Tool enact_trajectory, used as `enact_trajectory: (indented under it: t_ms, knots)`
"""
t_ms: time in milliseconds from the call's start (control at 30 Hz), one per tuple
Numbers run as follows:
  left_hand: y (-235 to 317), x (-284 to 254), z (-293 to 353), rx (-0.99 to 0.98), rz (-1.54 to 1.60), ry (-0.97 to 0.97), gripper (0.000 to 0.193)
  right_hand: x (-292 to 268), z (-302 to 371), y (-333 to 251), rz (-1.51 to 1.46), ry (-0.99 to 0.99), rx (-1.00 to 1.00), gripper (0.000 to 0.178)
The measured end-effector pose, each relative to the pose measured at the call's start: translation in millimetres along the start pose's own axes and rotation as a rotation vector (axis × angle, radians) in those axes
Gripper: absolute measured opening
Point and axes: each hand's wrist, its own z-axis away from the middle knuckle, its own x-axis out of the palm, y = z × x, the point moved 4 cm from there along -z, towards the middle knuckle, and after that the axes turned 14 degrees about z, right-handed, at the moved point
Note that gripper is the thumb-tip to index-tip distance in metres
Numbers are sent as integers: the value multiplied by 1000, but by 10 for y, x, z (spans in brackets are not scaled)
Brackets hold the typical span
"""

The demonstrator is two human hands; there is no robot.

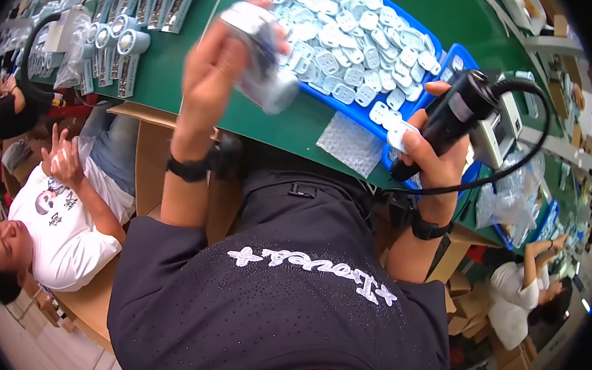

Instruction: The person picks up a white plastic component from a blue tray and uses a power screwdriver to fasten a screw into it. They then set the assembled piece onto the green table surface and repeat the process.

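Over a green surface (pixel 288 131), a worker's left hand (pixel 212 73) curled around a motion-blurred, pale-and-dark device (pixel 264 66) with a rounded end, left of a blue plastic tray (pixel 354 113) heaped with plates. The right hand (pixel 441 159) wrapped a black cylindrical corded tool (pixel 458 111), its thumb and finger pinching a small pale-blue plastic plate (pixel 400 135) near the tray's corner. From where I stood, good work seemed to demand a steadied device, a light pinch on the plate's edges and the tool's looping black cord (pixel 549 120) kept clear.
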Motion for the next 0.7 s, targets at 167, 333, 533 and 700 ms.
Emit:
enact_trajectory:
  t_ms: [167, 333, 533, 700]
  knots:
    - [-329, 1014, 346, -232, 23, -366, 50, -152, 307, 1, -84, 23, -21, 63]
    - [-719, 1453, 519, -88, -191, -495, 52, -93, 622, 216, 39, 308, 109, 49]
    - [-957, 1636, 584, -21, -294, -447, 42, -196, 722, 564, -24, 395, 216, 39]
    - [-1194, 1585, 642, -81, -128, -432, 41, -705, 583, 183, -147, 583, -503, 32]
